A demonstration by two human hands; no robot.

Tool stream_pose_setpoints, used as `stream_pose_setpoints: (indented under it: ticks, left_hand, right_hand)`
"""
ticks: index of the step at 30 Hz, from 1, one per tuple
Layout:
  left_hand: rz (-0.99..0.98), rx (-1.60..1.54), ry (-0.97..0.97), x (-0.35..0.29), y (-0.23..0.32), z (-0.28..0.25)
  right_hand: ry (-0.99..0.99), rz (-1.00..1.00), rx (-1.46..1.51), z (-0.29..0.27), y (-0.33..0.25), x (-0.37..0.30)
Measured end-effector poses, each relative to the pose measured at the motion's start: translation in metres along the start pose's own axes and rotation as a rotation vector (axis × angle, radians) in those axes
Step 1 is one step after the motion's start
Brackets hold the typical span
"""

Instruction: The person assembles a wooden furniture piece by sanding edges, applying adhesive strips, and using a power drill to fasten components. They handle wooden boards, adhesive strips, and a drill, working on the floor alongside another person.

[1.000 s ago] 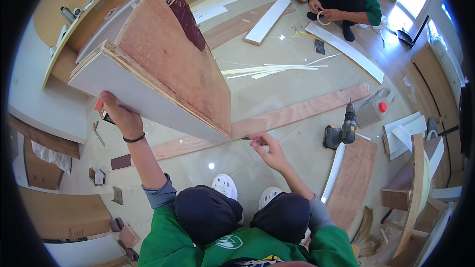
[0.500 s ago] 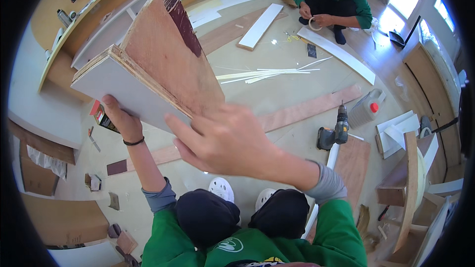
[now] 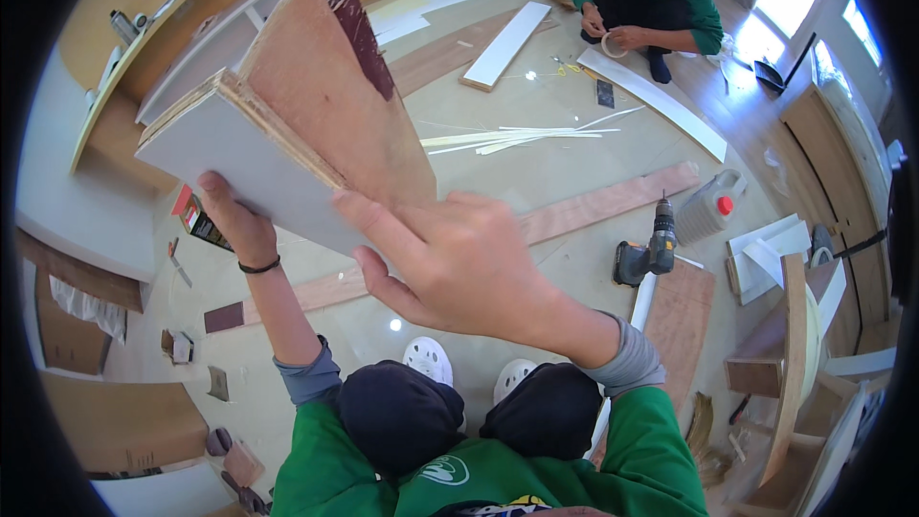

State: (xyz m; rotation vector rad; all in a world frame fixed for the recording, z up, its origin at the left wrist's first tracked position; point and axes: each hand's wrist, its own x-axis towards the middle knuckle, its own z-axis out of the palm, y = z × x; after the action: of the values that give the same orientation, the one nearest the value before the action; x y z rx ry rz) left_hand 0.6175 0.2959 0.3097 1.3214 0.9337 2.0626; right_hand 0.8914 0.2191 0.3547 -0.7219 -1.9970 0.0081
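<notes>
My left hand (image 3: 239,222) grips a plywood piece from below, its thumb on the white face. The piece has a white-faced board (image 3: 225,148) with layered raw edges, set at an angle to a bare reddish plywood board (image 3: 335,96) that carries a dark brown strip along one edge. My right hand (image 3: 450,254) is at the near end of the layered edge, index finger stretched out and its tip touching that edge. The thumb stands apart below, and the other fingers are partly hidden. Nothing shows in the right hand's grasp.
A cordless drill (image 3: 651,254) stands on the floor to the right, beside a jug with a red cap (image 3: 710,206). Thin white strips (image 3: 536,139) and long boards (image 3: 613,201) lie ahead. A person in green (image 3: 646,0) squats at the far side holding a tape roll (image 3: 613,46).
My right hand's blur has cleared, and its index fingertip now rests at the layered edge with the thumb further apart. The plywood piece has tilted slightly upward in my left hand.
</notes>
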Motion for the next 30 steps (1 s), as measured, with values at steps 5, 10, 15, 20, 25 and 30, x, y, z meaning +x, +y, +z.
stream_pose_setpoints:
  ticks: [5, 10, 15, 20, 25, 30]
  left_hand:
    - [0.113, 0.065, 0.018, 0.0, 0.002, 0.005]
    - [0.103, -0.05, 0.132, -0.009, 0.007, 0.013]
    - [0.164, 0.053, 0.1, -0.041, 0.023, 0.006]
    - [0.321, 0.341, 0.113, -0.106, 0.045, 0.052]
    - [0.235, 0.155, -0.078, -0.131, 0.088, 0.09]
    - [0.55, 0.354, -0.413, -0.116, 0.094, 0.089]
  right_hand:
    - [0.141, -0.013, 0.102, 0.006, 0.014, 0.02]
    - [0.405, -0.154, 0.167, 0.023, 0.051, 0.086]
    - [0.306, -0.313, 0.216, 0.02, 0.001, 0.092]
    - [0.517, -0.185, 0.47, 0.015, 0.0, 0.06]
    - [0.802, -0.133, 0.393, 0.006, 0.012, 0.062]
    - [0.934, -0.085, 0.6, 0.003, 0.026, 0.06]
